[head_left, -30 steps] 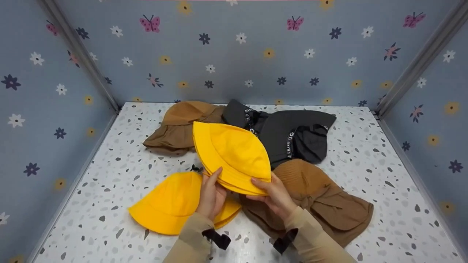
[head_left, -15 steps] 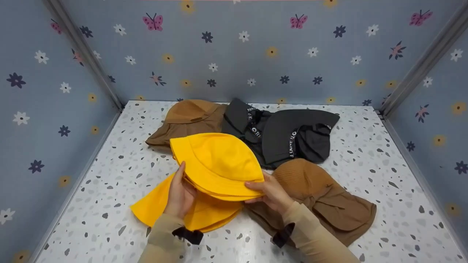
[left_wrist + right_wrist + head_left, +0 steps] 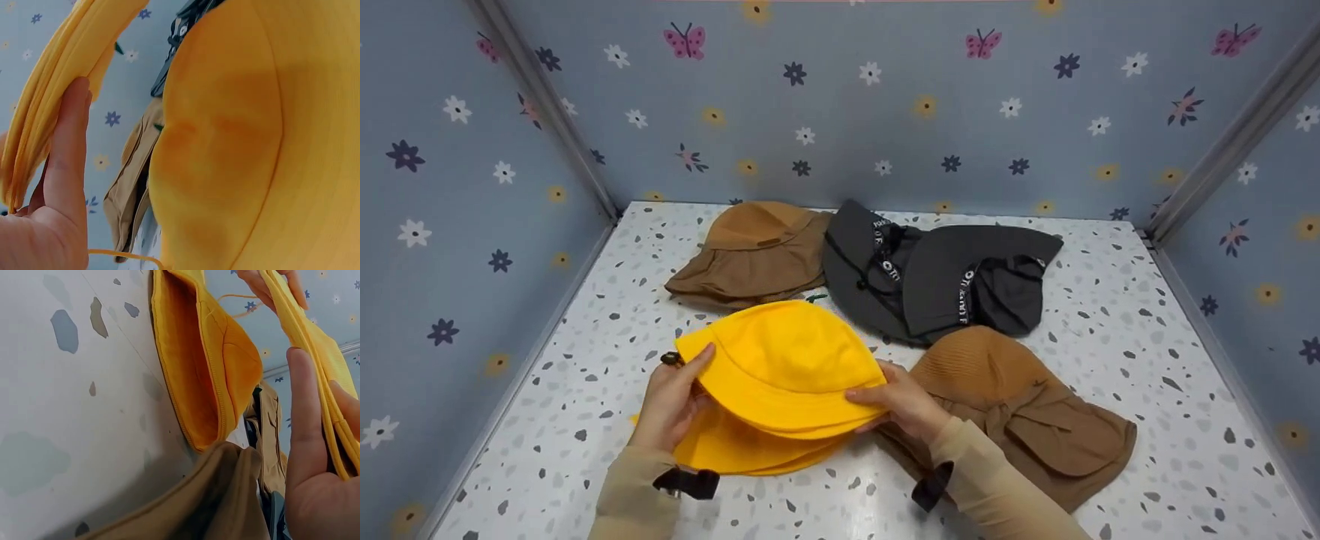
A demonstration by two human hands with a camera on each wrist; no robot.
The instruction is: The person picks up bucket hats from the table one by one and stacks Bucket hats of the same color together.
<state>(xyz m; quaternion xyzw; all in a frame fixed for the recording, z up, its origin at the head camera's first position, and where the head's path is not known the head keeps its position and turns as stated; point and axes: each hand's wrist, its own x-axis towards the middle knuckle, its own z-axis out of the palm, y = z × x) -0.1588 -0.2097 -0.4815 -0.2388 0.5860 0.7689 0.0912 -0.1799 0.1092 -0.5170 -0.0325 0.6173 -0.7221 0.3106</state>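
Both hands hold a folded yellow bucket hat (image 3: 795, 352) by its brim, crown away from the person. My left hand (image 3: 666, 401) pinches the left end, thumb on top, with a dark cord toggle (image 3: 671, 358) beside it. At the right end, my right hand (image 3: 911, 401) grips the brim, its thumb on the upper side. A second yellow hat (image 3: 739, 450) lies on the table underneath, mostly covered in the head view. The right wrist view shows that lower hat's open brim (image 3: 188, 354), apart from the held one.
A brown hat with a neck flap (image 3: 757, 259) lies at the back left. Next to it are two overlapping black caps (image 3: 934, 281) with lettered bands. Another brown hat (image 3: 1020, 420) lies right of the hands. Patterned walls (image 3: 840, 97) enclose the speckled table (image 3: 1170, 450).
The held yellow hat has moved left and toward the person, over the lower yellow hat, and tilts less. My left hand has moved left with it; my right hand has shifted slightly left.
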